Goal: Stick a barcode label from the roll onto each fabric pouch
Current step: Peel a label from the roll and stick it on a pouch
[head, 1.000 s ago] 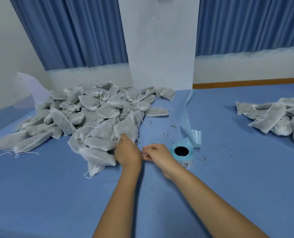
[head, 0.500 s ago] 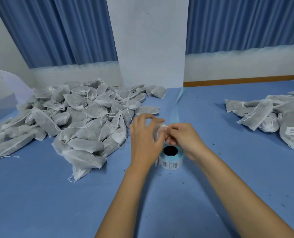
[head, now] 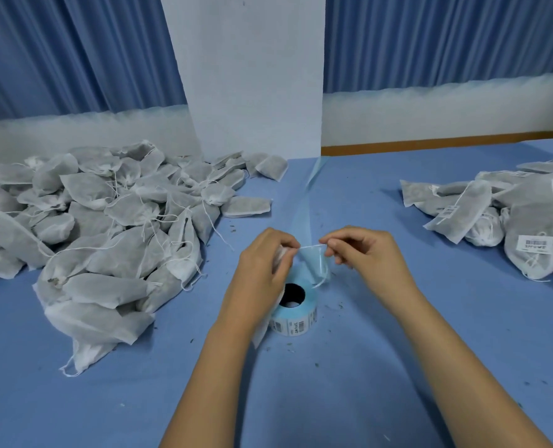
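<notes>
Left hand (head: pixel 262 276): fingers curled round one white non-woven fabric pouch (head: pixel 281 256), held just above the roll; pouch mostly hidden.
Right hand (head: pixel 369 257): thumb and forefinger pinch the pouch's thin white drawstring (head: pixel 310 246), taut between the hands.
Roll: blue-backed roll of barcode labels (head: pixel 296 321), flat on the blue table (head: pixel 398 350); pale blue liner strip (head: pixel 304 215) trails toward the wall.
Step (judged): clear the cord, flatten one face, then peel a label and press it from the middle outward.
Count: 1 roll; 1 pouch in hand; 2 heaps. Unlabelled heap (head: pixel 107 227) on the left, too many to count. Labelled heap (head: pixel 527 221) on the right, at least three barcodes showing.
</notes>
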Demonstrator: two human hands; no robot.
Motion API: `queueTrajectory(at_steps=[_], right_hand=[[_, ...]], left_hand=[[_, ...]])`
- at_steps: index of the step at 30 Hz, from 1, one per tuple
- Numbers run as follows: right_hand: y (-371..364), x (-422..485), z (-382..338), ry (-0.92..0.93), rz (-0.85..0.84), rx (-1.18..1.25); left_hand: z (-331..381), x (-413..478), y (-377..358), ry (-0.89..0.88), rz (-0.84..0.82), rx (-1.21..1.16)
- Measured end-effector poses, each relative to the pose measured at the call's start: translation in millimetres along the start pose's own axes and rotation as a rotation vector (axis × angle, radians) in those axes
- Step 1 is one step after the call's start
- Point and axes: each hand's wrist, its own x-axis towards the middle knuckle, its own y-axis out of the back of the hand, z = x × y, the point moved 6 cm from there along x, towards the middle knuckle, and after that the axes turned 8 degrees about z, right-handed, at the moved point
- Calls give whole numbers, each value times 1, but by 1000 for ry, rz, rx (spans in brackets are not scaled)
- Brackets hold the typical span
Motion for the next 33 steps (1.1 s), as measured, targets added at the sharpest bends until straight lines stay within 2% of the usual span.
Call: queueTrajectory(at_steps=[4, 7, 10, 13, 16, 18, 21, 24, 26, 28, 30, 33], right_hand=[[2, -9, -20, 386, -89, -333], [7, -10, -24, 485, 51, -396], [14, -9, -22, 424, 238, -359], [15, -7, -13, 257, 306, -287], [5, -8, -3, 95, 236, -216], [-8, -12, -3, 88, 143, -216], [-26, -23, -10, 181, -1, -256], [-32, -28, -16, 294, -104, -364], [-28, -28, -21, 349, -93, -392], [-18, -27, -28, 404, -9, -396], [-10, -26, -35, 457, 59, -402], [-8, -27, -36, 486, 51, -386]], left_hand=[[-3, -1, 13, 73, 4, -50], [-1, -3, 14, 109, -41, -82], [8, -5, 7, 111, -132, -151], [11, -11, -1, 193, -189, -272], [15, -17, -4, 357, -92, -525], [18, -16, 2, 429, 52, -634], [14, -12, 14, 426, 211, -543], [6, -12, 17, 409, 235, -460], [4, -11, 16, 321, 178, -331], [1, -9, 12, 235, 98, -214], [-1, -13, 3, 230, -2, -166], [6, -20, -12, 270, -179, -190]])
